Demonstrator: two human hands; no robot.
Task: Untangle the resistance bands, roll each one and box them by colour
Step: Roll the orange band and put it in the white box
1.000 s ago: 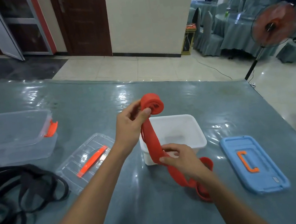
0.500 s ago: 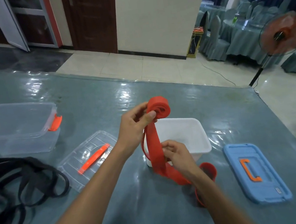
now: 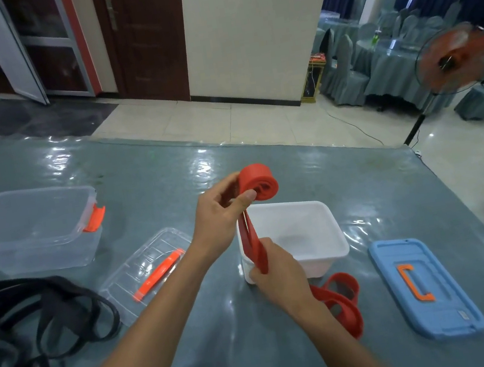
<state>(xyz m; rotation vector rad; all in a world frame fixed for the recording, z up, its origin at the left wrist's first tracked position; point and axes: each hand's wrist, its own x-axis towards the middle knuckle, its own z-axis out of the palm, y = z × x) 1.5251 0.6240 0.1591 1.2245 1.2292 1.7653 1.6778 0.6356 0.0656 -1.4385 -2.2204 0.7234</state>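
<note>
**Head view: change**
- The left hand [image 3: 223, 214] stays at frame centre, with thumb and fingers pinched on the roll [image 3: 257, 180] of the red band [image 3: 253, 245]. The roll is held in the air above the far left corner of the white box [image 3: 326, 265].
- The right hand [image 3: 280, 272] is closed round the strap below the roll. It was first lower and further right, then slid up the strap, and is now seen against the near left corner of the box.
- No clear growth of the roll can be made out.
- The loose tail is still left in loops on the table [image 3: 170, 178], lower right of the right hand.
- Judged: rolling is under way, the right hand is feeding strap, and a fair length is still unwound. The white box appears empty, so nothing is boxed yet.
- The black bands [image 3: 35, 327] are still heaped at the left edge of frame, and they look tangled.

**Head view: edges and room**
- The table's far edge runs across mid-frame and its right edge drops toward the lower right.
- The blue lid [image 3: 424, 284] lies near that right edge, just beside the tail loops but apart from them.
- The clear box [image 3: 32, 248] and the clear lid [image 3: 118, 291] sit at left, well apart from the hands.
- Bare table is seen at lower centre between the forearms, and beyond the white box.
</note>
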